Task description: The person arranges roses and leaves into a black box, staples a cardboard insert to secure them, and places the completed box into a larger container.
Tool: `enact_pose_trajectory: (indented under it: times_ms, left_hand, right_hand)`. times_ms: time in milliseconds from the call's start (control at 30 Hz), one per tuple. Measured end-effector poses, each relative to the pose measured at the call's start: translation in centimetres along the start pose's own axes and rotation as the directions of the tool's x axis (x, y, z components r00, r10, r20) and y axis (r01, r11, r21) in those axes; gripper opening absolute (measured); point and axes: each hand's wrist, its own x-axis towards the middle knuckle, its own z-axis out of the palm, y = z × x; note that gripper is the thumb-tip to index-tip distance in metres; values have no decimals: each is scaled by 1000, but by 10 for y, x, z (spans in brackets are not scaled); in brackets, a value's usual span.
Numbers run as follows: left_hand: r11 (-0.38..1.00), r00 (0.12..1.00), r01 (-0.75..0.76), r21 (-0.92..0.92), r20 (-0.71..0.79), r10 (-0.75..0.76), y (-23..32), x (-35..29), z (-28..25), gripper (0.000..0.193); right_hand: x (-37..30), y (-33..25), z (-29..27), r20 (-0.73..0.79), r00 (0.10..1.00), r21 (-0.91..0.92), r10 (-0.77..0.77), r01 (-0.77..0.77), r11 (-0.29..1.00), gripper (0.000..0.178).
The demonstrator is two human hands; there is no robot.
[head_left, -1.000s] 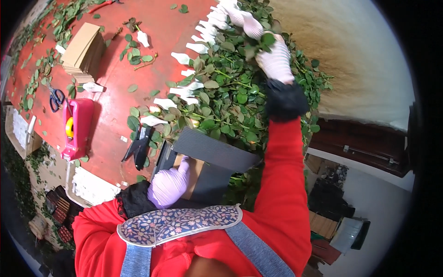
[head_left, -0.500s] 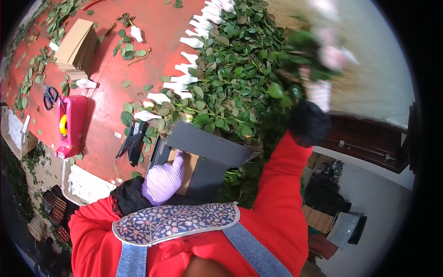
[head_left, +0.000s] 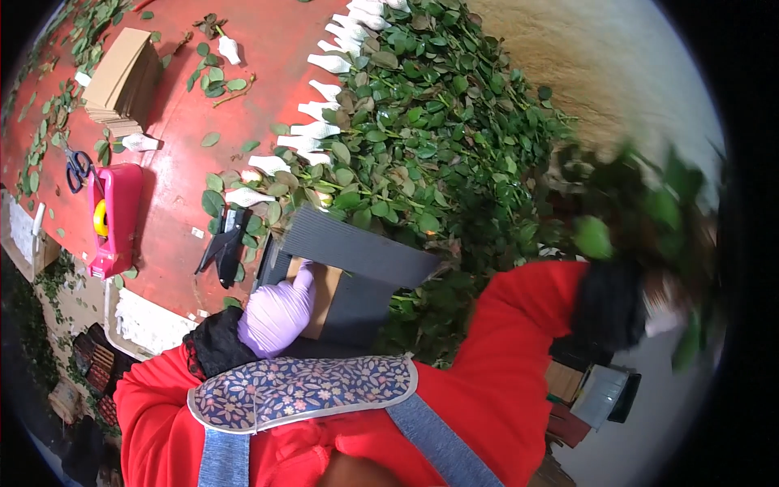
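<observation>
My left hand (head_left: 277, 318), in a lilac glove, lies on a piece of brown cardboard (head_left: 326, 294) inside a dark grey corrugated holder (head_left: 357, 247) close to my apron. One of its fingers is stretched out; the others are tucked from sight. Far out to the right, my right hand (head_left: 664, 304) is closed round a leafy rose stem (head_left: 649, 203), smeared by motion. Leaves hide part of that hand. Beyond the holder lies a thick row of rose stems (head_left: 438, 138), with white netting sleeves (head_left: 315, 130) over their heads at the left end.
On the red table (head_left: 182, 97) stand a stack of brown cardboard pieces (head_left: 122, 77), a pink tape dispenser (head_left: 119, 215), dark scissors (head_left: 78, 169) and a black stapler (head_left: 225, 247). Loose leaves are scattered about. White trays (head_left: 150, 325) sit along the near left edge.
My right hand has swung outward and toward me, carrying the leafy rose stem with it. My left hand keeps its place on the cardboard. The view has shifted slightly.
</observation>
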Motion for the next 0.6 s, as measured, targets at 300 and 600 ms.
enact_pose_trajectory:
  times_ms: [300,600]
  left_hand:
    - [987,996,-91,131,4,91,-2,0,-5,45]
    - [998,998,-56,-3,1,56,-2,1,-2,46]
  right_hand:
    - [-36,-99,152,518,798,-524,-307,580,624,40]
    - [-27,102,313,546,784,-812,295,407,419,39]
